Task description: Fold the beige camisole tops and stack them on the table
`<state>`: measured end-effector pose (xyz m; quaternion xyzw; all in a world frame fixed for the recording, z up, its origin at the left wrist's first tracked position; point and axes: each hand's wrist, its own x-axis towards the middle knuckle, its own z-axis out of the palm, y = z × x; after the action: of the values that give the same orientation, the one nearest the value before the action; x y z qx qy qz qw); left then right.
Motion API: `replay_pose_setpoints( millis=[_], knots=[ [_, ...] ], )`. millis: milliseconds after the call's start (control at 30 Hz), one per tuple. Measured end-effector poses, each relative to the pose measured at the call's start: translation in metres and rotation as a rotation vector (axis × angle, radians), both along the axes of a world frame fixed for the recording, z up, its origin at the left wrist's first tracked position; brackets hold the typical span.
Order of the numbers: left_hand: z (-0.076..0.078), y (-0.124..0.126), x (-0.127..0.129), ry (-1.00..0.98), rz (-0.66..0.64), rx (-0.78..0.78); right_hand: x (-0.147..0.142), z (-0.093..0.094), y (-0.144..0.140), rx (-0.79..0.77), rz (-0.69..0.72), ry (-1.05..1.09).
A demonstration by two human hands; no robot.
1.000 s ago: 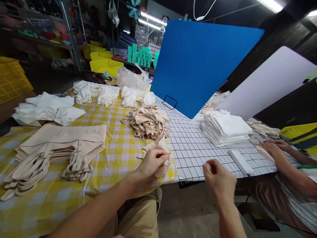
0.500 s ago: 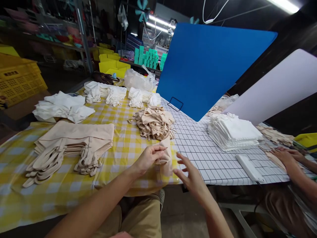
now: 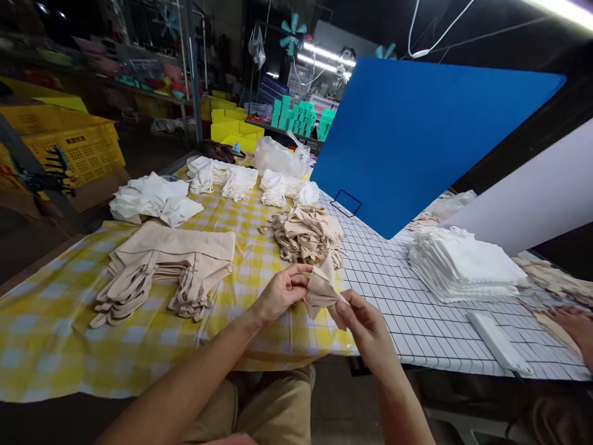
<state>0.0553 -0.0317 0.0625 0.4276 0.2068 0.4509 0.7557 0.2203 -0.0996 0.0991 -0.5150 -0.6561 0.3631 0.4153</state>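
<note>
A beige strapped garment, perhaps a camisole top, stretches between my two hands above the table's front edge. My left hand is closed on its left side, thumb against fingers. At its right corner my right hand pinches the cloth. The far end of the piece runs toward a crumpled heap of beige garments just behind. To the left lies a neat stack of the same beige garments, straps hanging toward me.
White folded garments and a plastic bag lie at the back. A blue board rises behind the grid-patterned cloth. Right of me are a white stack, a white power strip and another person's hand.
My right hand has closed on the garment's corner, where before it was open and apart. The cloth has been lifted and spread between both hands. The view has turned slightly left.
</note>
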Motion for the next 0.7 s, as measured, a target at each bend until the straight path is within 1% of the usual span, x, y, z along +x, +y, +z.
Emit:
replay_pose_setpoints(
  millis=[67,133,200,300,333,367,400,433,467,500,533,567,600,633,700],
  knots=[
    [0.002,-0.004,-0.002,-0.033,0.009,-0.031,-0.006,0.005,-0.008,-0.003,0.071,-0.046],
    [0.003,-0.011,-0.007,-0.058,-0.008,-0.075,-0.014,0.009,-0.017,-0.006,0.162,-0.119],
    [-0.001,-0.02,-0.015,-0.02,-0.044,-0.111,-0.024,0.009,-0.024,-0.023,0.274,-0.18],
    [-0.014,-0.032,-0.031,0.137,-0.063,-0.177,-0.033,-0.003,-0.022,-0.11,0.465,-0.241],
    [-0.02,-0.036,-0.037,0.191,-0.065,-0.205,-0.032,-0.01,-0.016,-0.123,0.48,-0.26],
    [-0.024,-0.04,-0.043,0.238,-0.071,-0.227,-0.031,-0.018,-0.008,-0.111,0.438,-0.278],
    [-0.026,-0.043,-0.048,0.276,-0.085,-0.236,-0.027,-0.027,0.004,-0.077,0.356,-0.296],
    [-0.027,-0.047,-0.052,0.307,-0.114,-0.228,-0.023,-0.036,0.018,-0.009,0.211,-0.307],
    [-0.025,-0.05,-0.054,0.341,-0.152,-0.203,-0.019,-0.044,0.033,0.056,0.069,-0.317],
    [-0.022,-0.054,-0.056,0.382,-0.201,-0.167,-0.015,-0.051,0.048,0.106,-0.01,-0.341],
    [-0.018,-0.058,-0.055,0.429,-0.26,-0.121,-0.012,-0.056,0.064,0.172,-0.045,-0.374],
    [-0.013,-0.062,-0.054,0.485,-0.317,-0.069,-0.01,-0.06,0.079,0.244,-0.059,-0.414],
    [-0.009,-0.066,-0.052,0.541,-0.365,-0.011,-0.01,-0.063,0.093,0.278,-0.037,-0.482],
    [-0.006,-0.07,-0.051,0.586,-0.404,0.052,-0.011,-0.065,0.106,0.277,0.008,-0.567],
    [-0.003,-0.076,-0.05,0.604,-0.46,0.173,-0.011,-0.068,0.128,0.181,0.116,-0.746]
  ],
)
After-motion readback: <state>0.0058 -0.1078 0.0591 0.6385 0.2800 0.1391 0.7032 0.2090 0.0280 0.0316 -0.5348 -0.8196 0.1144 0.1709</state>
